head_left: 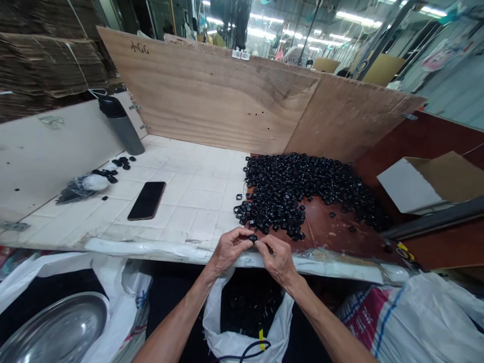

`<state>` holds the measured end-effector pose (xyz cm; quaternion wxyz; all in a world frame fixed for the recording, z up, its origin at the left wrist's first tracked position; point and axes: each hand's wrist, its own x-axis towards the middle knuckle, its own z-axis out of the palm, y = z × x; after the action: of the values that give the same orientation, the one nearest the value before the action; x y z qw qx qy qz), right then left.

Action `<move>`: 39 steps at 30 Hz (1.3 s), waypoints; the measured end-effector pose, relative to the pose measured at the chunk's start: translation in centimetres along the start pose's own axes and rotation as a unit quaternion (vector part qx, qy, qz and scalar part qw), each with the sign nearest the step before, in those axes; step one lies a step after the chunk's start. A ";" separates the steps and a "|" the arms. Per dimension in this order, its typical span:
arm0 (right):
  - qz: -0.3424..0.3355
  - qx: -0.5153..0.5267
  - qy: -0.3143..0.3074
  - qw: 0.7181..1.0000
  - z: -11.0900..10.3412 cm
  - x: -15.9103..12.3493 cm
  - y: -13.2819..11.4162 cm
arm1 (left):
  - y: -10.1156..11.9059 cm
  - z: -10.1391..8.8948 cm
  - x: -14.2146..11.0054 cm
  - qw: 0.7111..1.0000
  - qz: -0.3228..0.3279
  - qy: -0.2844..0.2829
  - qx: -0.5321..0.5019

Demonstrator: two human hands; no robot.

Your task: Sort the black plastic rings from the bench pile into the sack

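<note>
The left hand (229, 250) and right hand (278, 259) pinch a small black ring (253, 238) between them, just over the front edge of the tiled counter (189, 201). A heap of black rings (298, 191) spreads across a brown board (333, 227) right beside the hands. Below them, a white plastic bag (223, 333) stands open with dark pieces inside. Farther left on the counter lie a phone (146, 200) and a few more rings (109, 174), and a gray bottle (121, 128) stands near the back. A steel bowl (53, 322) sits low on the left.
</note>
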<state>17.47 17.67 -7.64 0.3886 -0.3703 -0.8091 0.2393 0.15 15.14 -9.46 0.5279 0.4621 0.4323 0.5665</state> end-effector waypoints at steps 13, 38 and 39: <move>0.106 0.046 0.009 0.993 1.8 -1.5 0.0 | -1.2 -1.3 0.1 0.999 -0.006 -0.038 0.036; 0.158 -0.058 -0.027 0.985 -1.5 -7.4 3.0 | 0.5 -2.1 -2.8 0.906 0.136 -0.155 0.369; 0.166 -0.106 0.013 0.980 -2.3 -6.8 3.9 | 0.1 -2.4 -1.7 0.901 0.139 -0.106 0.397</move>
<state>23.80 14.96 -11.94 0.3123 -0.5418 -0.7520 0.2082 -2.15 13.42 -9.98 0.2594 0.7458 0.4946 0.3632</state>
